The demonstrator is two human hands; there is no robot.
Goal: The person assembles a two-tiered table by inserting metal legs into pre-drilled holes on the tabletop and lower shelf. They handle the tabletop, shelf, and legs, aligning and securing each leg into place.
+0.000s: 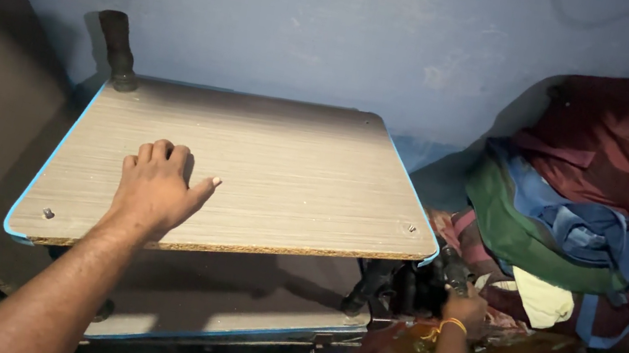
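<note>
The left hand (155, 188) is being pressed flat, fingers loosely together and holding nothing, on the wood-grain tabletop (289, 172) near its front edge. Below the tabletop's front right corner, a dark machine part (434, 277) is being gripped by the right hand (465, 308), fingers curled around it. Beyond that corner, bundled cloth bags (608, 200) are being kept against the wall.

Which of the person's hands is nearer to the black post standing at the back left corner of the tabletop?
Left. The left hand lies flat on the tabletop, in front of the black post; the right hand is beyond the table's right edge.
</note>
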